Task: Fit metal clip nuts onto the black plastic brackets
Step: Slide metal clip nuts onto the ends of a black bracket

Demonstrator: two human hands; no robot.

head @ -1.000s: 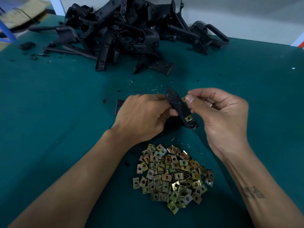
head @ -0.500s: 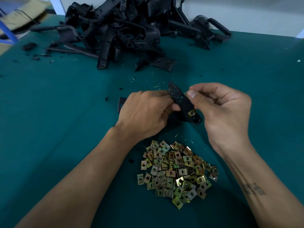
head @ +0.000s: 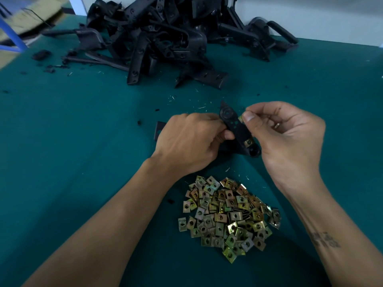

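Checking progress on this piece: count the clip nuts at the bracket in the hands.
2. One clip nut sits clipped near the lower end of the bracket; another is pinched by the right hand at its upper edge. The hands may hide others.

Hands: we count two, left hand (head: 187,141) and right hand (head: 288,139).
Held bracket (head: 238,130): one.
Fitted clip nut (head: 248,142): one.
Loose clip nuts (head: 226,214): dozens (too many to count).
Piled brackets (head: 165,38): many, tangled.

Black bracket (head: 236,129), brass-gold clip nuts (head: 228,214), teal tabletop (head: 83,141)
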